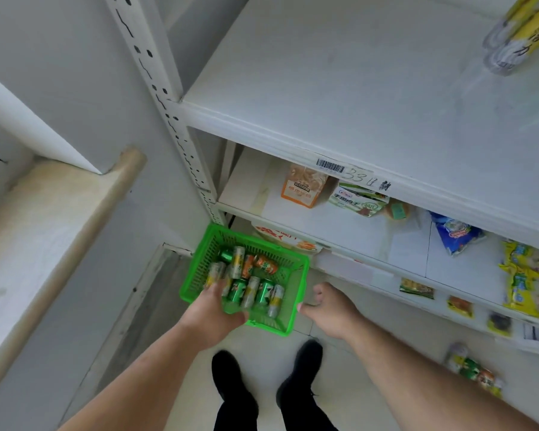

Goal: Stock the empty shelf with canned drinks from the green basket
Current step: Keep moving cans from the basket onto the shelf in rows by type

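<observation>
A green basket (296,276) stands on the floor at the foot of the rack and holds several canned drinks (263,292), green, orange and silver-yellow, lying on their sides. My left hand (213,309) reaches down into the basket's near left part, with its fingertips on a silver-yellow can (213,273); no grip shows. My right hand (330,307) hangs just right of the basket's rim, fingers loosely curled, thumb out, holding nothing. The wide white shelf (339,88) above is bare except for two yellow-labelled cans (511,35) at its far right.
Lower shelves (349,231) carry snack packets and a noodle bowl. More cans (470,368) sit low at the right. A perforated white upright (168,110) stands left of the rack, with a ledge (44,219) further left. My black shoes (231,377) stand on the tiled floor.
</observation>
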Tool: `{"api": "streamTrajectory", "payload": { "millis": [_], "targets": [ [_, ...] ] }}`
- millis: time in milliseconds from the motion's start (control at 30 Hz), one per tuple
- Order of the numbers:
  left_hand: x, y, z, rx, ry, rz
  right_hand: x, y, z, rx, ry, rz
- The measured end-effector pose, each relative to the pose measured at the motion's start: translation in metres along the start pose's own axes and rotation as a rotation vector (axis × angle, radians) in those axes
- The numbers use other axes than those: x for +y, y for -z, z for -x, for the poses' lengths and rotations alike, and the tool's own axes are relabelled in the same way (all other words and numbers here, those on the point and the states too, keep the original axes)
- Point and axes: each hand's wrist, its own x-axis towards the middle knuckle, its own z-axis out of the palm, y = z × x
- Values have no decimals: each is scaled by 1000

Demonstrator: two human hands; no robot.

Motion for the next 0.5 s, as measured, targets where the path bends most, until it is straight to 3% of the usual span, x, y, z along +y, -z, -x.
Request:
{"api": "streamTrajectory", "payload": {
  "millis": [333, 500],
  "targets": [
    [-51, -69, -114, 11, 53, 227, 12, -60, -140, 22, 58, 61],
    [-100, -116, -199, 2, 31, 227, 27, -118, -232, 82, 75, 91]
  ]
}}
